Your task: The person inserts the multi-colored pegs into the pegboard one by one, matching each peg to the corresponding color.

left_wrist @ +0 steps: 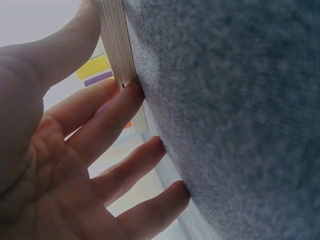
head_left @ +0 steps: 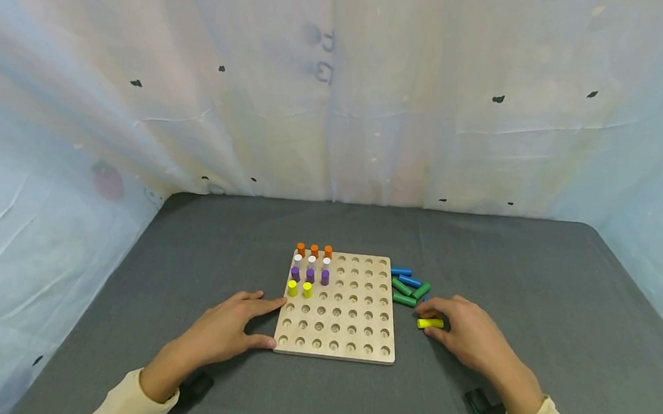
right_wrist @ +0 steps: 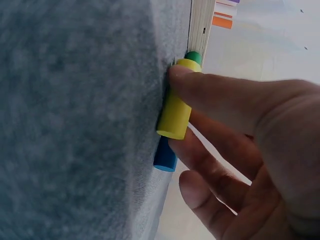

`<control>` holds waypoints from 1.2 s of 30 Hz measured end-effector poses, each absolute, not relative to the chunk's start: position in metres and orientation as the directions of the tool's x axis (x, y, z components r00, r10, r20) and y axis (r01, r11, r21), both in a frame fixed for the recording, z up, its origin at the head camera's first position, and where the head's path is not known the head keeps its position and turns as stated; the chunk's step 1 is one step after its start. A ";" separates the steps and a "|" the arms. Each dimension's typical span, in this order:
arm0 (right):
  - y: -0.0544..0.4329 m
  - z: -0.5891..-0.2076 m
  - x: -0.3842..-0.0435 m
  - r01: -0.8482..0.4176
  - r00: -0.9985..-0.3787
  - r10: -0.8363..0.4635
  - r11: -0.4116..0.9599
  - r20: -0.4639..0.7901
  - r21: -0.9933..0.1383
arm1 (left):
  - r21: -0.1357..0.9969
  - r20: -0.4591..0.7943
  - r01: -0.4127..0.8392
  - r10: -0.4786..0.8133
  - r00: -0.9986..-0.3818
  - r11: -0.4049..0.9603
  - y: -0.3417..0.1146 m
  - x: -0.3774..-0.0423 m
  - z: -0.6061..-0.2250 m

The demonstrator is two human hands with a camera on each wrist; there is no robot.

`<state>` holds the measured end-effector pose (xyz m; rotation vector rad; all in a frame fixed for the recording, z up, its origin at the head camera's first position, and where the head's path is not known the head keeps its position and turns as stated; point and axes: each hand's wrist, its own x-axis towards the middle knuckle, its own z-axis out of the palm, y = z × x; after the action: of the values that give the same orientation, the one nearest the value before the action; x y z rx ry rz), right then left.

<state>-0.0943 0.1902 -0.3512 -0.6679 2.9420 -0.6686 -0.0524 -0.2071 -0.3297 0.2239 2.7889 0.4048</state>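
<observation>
A square wooden pegboard (head_left: 341, 352) with rows of round holes lies on the table. In its left columns stand three orange pegs (head_left: 314, 250), three white pegs (head_left: 311, 262), three purple pegs (head_left: 310, 275) and two yellow pegs (head_left: 308, 290). My left hand (head_left: 226, 329) touches the board's left edge with thumb and fingertips, fingers spread and fairly straight. To the right of the board, my right hand (head_left: 471, 334) pinches a loose yellow peg (right_wrist: 175, 115) lying at the table surface; the thumb is on its near side and the other fingers lie partly behind it.
Loose green pegs (head_left: 403, 300) and blue pegs (head_left: 410, 281) lie in a small pile against the board's right side. A grey cloth (head_left: 199, 235) covers the table. Pale curtains (head_left: 373, 138) hang behind it and at both sides.
</observation>
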 end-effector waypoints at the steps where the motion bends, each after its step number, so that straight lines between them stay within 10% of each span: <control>1: 0.190 -0.351 -0.094 -0.406 -0.903 -0.426 0.809 0.052 -0.426 | 0.300 -0.283 0.108 0.196 -0.939 0.948 -0.207 -0.052 -0.329; 36: 0.192 -0.349 -0.095 -0.406 -0.910 -0.389 0.773 0.142 -0.487 | 0.299 -0.303 0.081 0.176 -0.937 0.951 -0.203 -0.052 -0.325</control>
<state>-0.0950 0.1916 -0.3489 -0.6702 2.9891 -0.8336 -0.0521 -0.2030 -0.3248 0.1878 2.7737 0.4062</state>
